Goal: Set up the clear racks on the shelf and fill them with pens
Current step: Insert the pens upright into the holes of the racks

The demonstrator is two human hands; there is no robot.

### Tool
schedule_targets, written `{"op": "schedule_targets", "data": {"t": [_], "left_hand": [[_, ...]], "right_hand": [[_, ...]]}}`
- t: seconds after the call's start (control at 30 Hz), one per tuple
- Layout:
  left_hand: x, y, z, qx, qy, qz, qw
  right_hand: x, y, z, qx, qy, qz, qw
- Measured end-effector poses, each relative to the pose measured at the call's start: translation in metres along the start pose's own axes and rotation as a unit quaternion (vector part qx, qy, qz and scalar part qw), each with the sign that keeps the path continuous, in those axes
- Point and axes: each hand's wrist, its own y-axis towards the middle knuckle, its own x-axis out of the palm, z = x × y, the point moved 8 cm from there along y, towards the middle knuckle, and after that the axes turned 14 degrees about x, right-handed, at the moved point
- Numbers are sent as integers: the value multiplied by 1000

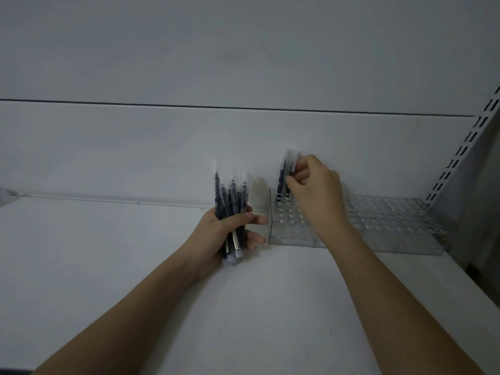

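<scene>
My left hand (227, 231) grips a bundle of several dark pens (231, 207) in clear sleeves, tips pointing up, just left of the racks. A row of clear racks with round holes stands on the white shelf against the back wall; the nearest rack (286, 226) is at the left end. My right hand (315, 185) pinches a sleeved dark pen (290, 171) that stands in a hole in the back row of that rack. Another pen (281, 180) stands upright in the hole beside it.
More clear racks (389, 217) continue to the right up to a slotted shelf upright (460, 152). The white shelf surface (108, 253) stretches left and toward me. A white back panel (189, 147) rises behind everything.
</scene>
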Motion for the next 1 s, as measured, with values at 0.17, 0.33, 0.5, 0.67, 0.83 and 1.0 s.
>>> {"op": "schedule_targets", "data": {"t": [0.17,0.33,0.5,0.67,0.83,1.0], "left_hand": [[-2,0,0,3,-8,8,1000],[0,0,2,9,-15,-18,1000],[7,-3,3,10,-8,-51,999],[8,-2,0,4,11,-57,998],[8,-2,-2,4,34,-58,998],[4,0,0,15,15,-39,999]], "right_hand": [[-15,-4,0,2,41,29,999],[-5,-17,-12,30,174,-81,981],[22,-34,-18,68,209,-230,948],[20,-33,-16,86,240,-211,944],[5,-24,-11,95,291,-149,940],[26,-32,-11,101,255,-245,930]]}}
